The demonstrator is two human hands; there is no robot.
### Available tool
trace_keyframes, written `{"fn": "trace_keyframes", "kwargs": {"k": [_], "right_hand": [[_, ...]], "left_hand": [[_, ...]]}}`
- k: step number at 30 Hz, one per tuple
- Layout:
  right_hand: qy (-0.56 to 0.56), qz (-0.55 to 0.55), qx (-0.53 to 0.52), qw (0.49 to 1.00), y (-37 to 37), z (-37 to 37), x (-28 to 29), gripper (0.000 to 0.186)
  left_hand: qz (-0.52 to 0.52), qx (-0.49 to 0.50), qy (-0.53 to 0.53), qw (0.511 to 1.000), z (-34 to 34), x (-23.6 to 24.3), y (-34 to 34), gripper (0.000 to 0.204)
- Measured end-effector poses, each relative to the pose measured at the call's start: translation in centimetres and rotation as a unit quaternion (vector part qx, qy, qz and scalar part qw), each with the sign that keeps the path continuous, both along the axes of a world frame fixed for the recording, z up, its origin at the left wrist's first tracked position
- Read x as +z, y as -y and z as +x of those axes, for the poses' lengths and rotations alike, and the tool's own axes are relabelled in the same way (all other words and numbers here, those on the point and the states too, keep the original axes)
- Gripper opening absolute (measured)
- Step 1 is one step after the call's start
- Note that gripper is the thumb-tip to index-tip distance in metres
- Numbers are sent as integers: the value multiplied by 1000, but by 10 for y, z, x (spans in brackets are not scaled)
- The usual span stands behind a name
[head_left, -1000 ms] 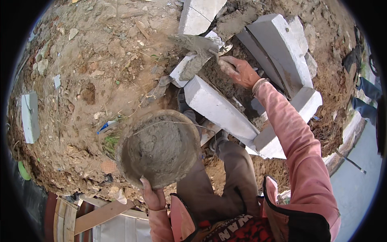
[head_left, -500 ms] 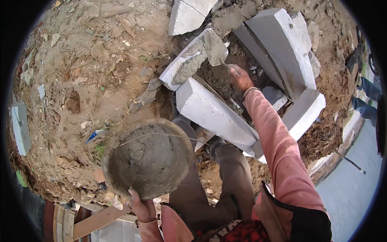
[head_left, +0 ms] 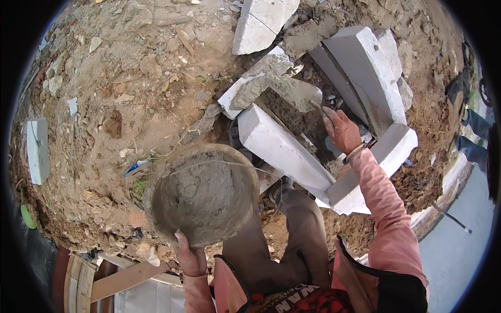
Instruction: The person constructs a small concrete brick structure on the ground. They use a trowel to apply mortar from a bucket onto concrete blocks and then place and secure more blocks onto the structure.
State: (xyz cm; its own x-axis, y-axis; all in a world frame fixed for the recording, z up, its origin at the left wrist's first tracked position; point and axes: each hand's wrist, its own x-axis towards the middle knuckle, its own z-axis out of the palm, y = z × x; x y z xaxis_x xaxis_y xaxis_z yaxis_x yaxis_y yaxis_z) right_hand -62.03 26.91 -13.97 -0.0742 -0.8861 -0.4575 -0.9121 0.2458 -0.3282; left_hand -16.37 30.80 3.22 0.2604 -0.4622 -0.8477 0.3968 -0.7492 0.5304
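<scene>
Trowel (head_left: 301, 95) projects from my right hand (head_left: 343, 131), fingers wrapped around its handle, blade overlapping the mortar-smeared block (head_left: 242, 83); my left hand (head_left: 191, 258) grips the mortar bucket (head_left: 161, 201) at its near rim, some fingertips hidden.

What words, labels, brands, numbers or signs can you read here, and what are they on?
Shirt: pale lettering, large and partly legible, the rest cut by folds; I won't copy it out.
Blue-and-white scrap: too small to tell if printed.
Bucket, trowel, pale blocks: no lettering visible.
</scene>
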Motion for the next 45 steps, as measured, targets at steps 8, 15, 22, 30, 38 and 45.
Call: {"fn": "trace_keyframes", "kwargs": {"k": [8, 15, 22, 30, 38, 45], "right_hand": [[88, -37, -16, 995, 49, 13, -13, 32], [203, 4, -256, 945, 29, 12, 10, 35], [169, -15, -311, 935, -4, 5, 25, 38], [154, -17, -283, 947, -6, 19, 20, 35], [128, 6, -236, 963, -19, 5, 11, 36], [104, -16, -129, 986, -37, -7, -10, 37]], "left_hand": [[-10, -13, -22, 1000, 0, -16, 15, 54], [-94, -33, -98, 990, -49, -21, 128, 52], [-198, -65, -193, 959, -158, -126, 323, 52], [-292, -2, -218, 931, -229, -211, 415, 61], [-203, -651, 129, 720, -139, -264, 222, 93], [-175, -779, 380, 468, -134, -273, 179, 112]]}}
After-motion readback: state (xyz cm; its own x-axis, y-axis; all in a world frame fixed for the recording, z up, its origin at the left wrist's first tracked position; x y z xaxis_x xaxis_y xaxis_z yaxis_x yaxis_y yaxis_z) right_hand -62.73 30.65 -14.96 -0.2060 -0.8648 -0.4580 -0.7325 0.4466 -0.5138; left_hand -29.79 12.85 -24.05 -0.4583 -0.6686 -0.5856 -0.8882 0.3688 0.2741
